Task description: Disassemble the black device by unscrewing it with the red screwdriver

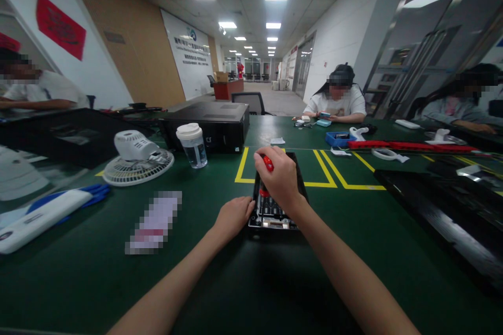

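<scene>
My right hand (pixel 280 178) is closed around the red handle of a screwdriver (pixel 268 163), which stands nearly upright over a black, shallow rectangular device (pixel 301 178). The screwdriver's tip is hard to make out inside the device. Dark compartments and shiny metal parts show in its open top, the metal lying along the near end. At the device's left edge, my left hand (pixel 234 215) grips the side with its fingertips; part of that grip is hidden. The device lies on the green table (pixel 204 282), partly over yellow tape lines.
Left of the device are a phone (pixel 154 222), a lidded plastic cup (pixel 192 145), a white fan (pixel 137 162) and a black computer case (pixel 208 120). A dark flat panel (pixel 440 220) lies at right. Across the table sits a person (pixel 338 99) near a blue tray (pixel 338 139).
</scene>
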The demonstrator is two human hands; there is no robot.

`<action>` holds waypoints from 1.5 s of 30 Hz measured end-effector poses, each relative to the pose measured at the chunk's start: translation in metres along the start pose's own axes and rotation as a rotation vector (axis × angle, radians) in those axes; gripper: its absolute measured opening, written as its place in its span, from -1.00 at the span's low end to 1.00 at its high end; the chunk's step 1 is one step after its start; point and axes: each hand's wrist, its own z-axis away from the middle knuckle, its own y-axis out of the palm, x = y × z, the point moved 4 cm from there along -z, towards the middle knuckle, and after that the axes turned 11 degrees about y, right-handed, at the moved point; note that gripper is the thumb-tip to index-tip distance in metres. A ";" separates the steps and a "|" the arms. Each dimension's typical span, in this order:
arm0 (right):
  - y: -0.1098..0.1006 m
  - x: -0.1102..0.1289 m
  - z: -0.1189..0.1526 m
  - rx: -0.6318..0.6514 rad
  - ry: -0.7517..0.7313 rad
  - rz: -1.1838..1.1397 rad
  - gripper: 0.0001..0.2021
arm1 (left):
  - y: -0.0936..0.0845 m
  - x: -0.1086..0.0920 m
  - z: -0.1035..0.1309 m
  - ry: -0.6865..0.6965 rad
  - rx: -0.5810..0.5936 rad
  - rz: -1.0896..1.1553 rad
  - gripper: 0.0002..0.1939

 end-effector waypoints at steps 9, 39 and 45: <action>0.006 -0.010 -0.006 0.186 0.015 -0.417 -0.74 | -0.002 -0.001 0.000 -0.023 0.019 0.003 -0.60; 0.026 -0.037 -0.009 0.847 0.210 -1.415 -0.87 | -0.005 -0.004 0.000 -0.015 0.027 0.008 -0.62; 0.024 -0.039 -0.009 0.834 0.232 -1.405 -0.88 | -0.005 -0.004 0.000 -0.025 0.038 0.003 -0.62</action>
